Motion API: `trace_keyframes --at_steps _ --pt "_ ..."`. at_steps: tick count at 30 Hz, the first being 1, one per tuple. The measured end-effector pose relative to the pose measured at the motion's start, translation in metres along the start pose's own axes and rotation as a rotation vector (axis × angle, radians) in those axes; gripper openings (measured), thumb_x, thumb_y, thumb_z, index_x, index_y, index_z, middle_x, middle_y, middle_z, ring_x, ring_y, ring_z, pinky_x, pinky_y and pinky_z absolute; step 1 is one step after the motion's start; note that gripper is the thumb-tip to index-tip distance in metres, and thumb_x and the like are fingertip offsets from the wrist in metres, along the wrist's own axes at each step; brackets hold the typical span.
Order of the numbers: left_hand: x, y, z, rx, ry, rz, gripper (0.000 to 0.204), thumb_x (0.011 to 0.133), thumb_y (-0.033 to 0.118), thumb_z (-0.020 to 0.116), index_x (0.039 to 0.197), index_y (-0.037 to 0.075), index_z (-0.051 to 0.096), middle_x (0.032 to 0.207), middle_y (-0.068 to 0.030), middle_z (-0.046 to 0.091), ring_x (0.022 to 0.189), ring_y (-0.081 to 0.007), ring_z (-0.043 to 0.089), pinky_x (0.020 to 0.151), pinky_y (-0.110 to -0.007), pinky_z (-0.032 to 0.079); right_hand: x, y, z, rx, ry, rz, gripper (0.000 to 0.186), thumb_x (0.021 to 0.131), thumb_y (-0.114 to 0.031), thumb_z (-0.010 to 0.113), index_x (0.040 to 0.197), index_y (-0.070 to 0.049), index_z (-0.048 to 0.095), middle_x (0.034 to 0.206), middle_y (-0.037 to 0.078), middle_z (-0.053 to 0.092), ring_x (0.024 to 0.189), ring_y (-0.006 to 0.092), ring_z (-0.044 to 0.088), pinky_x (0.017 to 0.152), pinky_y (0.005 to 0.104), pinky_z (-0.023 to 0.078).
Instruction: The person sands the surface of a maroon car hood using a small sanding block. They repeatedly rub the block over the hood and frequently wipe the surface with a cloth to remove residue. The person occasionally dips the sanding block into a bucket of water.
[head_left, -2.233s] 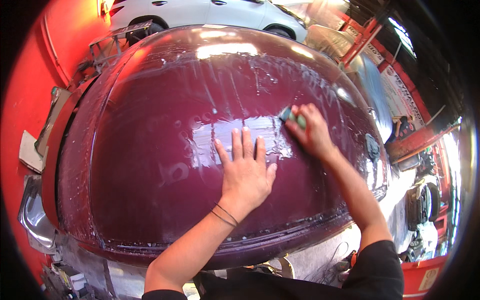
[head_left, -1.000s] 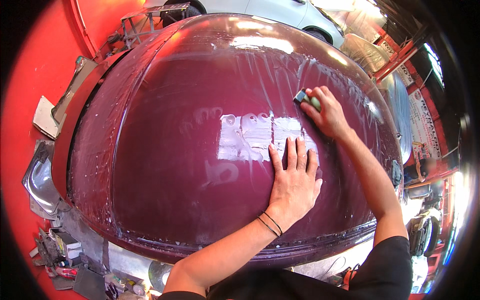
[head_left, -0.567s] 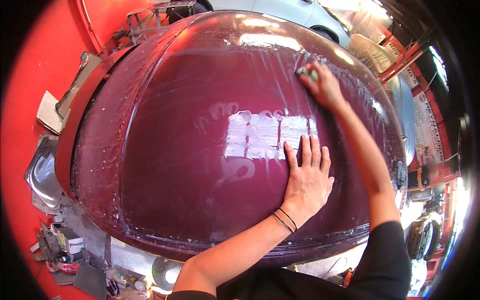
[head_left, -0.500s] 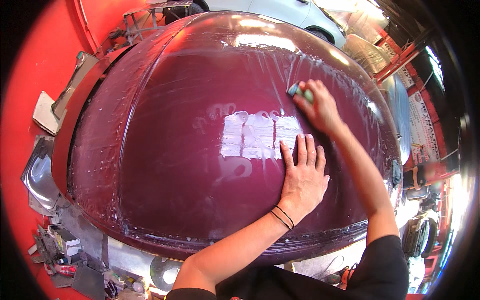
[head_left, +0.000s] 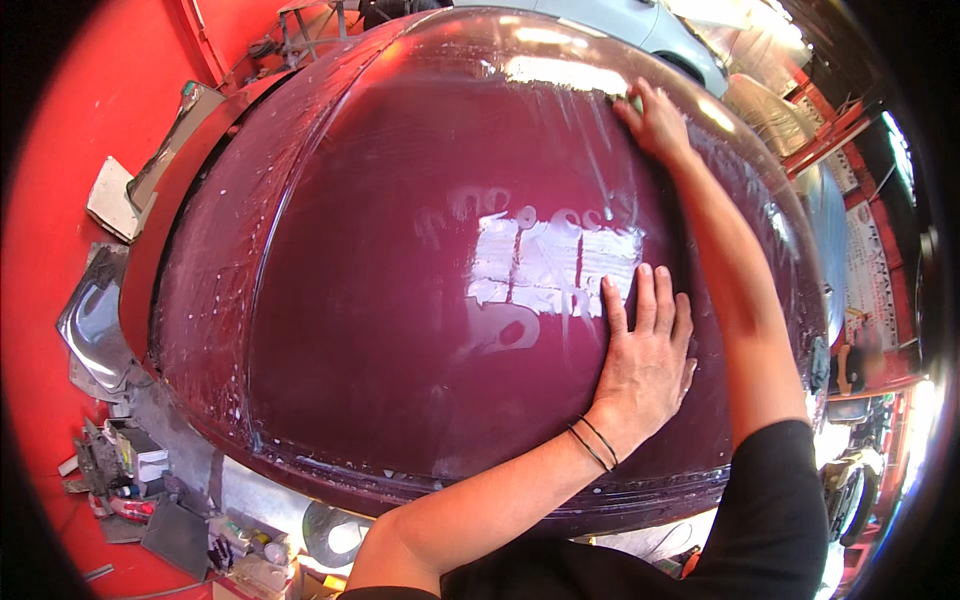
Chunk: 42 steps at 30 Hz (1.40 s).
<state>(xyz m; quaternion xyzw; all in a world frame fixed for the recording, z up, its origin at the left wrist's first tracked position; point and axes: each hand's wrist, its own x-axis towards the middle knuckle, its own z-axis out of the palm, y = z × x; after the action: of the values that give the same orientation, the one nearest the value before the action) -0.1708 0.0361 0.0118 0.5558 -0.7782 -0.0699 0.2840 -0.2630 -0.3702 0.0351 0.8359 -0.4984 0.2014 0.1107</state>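
Observation:
A large curved maroon car panel (head_left: 420, 330) fills the middle of the head view, streaked with wet film, with white reflections on it. My left hand (head_left: 645, 345) lies spread and open on its right-middle part, black bands at the wrist. Farther up and right, my right hand (head_left: 653, 125) is closed round a small green block (head_left: 636, 104), mostly hidden by the fingers, held on the panel beside a bright reflection near the far edge.
A red wall (head_left: 70, 300) runs along the left, with leaning panels (head_left: 115, 200) and cluttered boxes and tools (head_left: 150, 460) below. A pale car (head_left: 670, 45) stands beyond the far edge. Red beams, signs and stacked parts (head_left: 848, 490) line the right.
My right hand with the green block has moved up toward the panel's far edge, after a dip lower half a second ago. My left hand has shifted rightward; the view has moved slightly.

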Motion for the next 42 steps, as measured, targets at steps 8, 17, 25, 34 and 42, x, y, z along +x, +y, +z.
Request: trace_keyframes --at_steps 8,17,25,34,42 --pt "0.005 0.002 -0.009 0.021 -0.068 -0.009 0.081 0.114 0.055 0.066 0.175 0.003 0.057 0.185 -0.0323 0.042 0.177 -0.0524 0.028 0.138 -0.089 0.014 -0.206 -0.042 -0.127 0.226 -0.032 -0.153 0.040 0.110 -0.031 0.086 0.137 -0.005 0.073 0.125 0.022 0.070 0.120 0.0481 0.073 0.102 0.0550 0.060" --pt "0.000 0.000 0.001 0.001 0.042 0.018 0.080 0.114 0.052 0.064 0.173 -0.002 0.056 0.183 -0.0356 0.043 0.175 -0.0544 0.032 0.137 -0.088 0.015 -0.025 0.068 -0.020 -0.040 0.063 0.156 0.045 0.114 -0.052 0.076 0.136 -0.013 0.069 0.126 0.029 0.076 0.121 0.0528 0.076 0.101 0.0627 0.060" --pt "0.003 0.001 -0.009 -0.017 -0.049 0.006 0.080 0.113 0.054 0.068 0.172 0.001 0.059 0.185 -0.0338 0.042 0.178 -0.0526 0.028 0.138 -0.087 0.012 -0.240 -0.002 -0.138 0.176 0.032 -0.044 0.047 0.108 -0.034 0.088 0.143 -0.006 0.073 0.121 0.023 0.070 0.118 0.0487 0.074 0.102 0.0549 0.060" --pt "0.002 -0.001 -0.003 0.009 -0.019 0.026 0.080 0.114 0.055 0.065 0.173 0.001 0.057 0.186 -0.0355 0.040 0.177 -0.0542 0.028 0.137 -0.088 0.013 -0.093 0.156 -0.061 0.031 0.069 0.200 0.043 0.111 -0.046 0.082 0.130 -0.009 0.073 0.123 0.029 0.077 0.118 0.0515 0.076 0.103 0.0594 0.060" --pt "0.003 0.000 -0.007 -0.002 -0.031 0.023 0.083 0.113 0.057 0.067 0.173 0.001 0.057 0.184 -0.0350 0.042 0.177 -0.0530 0.030 0.138 -0.086 0.011 -0.172 0.130 -0.094 0.121 0.109 0.118 0.044 0.108 -0.041 0.086 0.134 -0.009 0.070 0.119 0.028 0.074 0.115 0.0521 0.073 0.100 0.0593 0.058"
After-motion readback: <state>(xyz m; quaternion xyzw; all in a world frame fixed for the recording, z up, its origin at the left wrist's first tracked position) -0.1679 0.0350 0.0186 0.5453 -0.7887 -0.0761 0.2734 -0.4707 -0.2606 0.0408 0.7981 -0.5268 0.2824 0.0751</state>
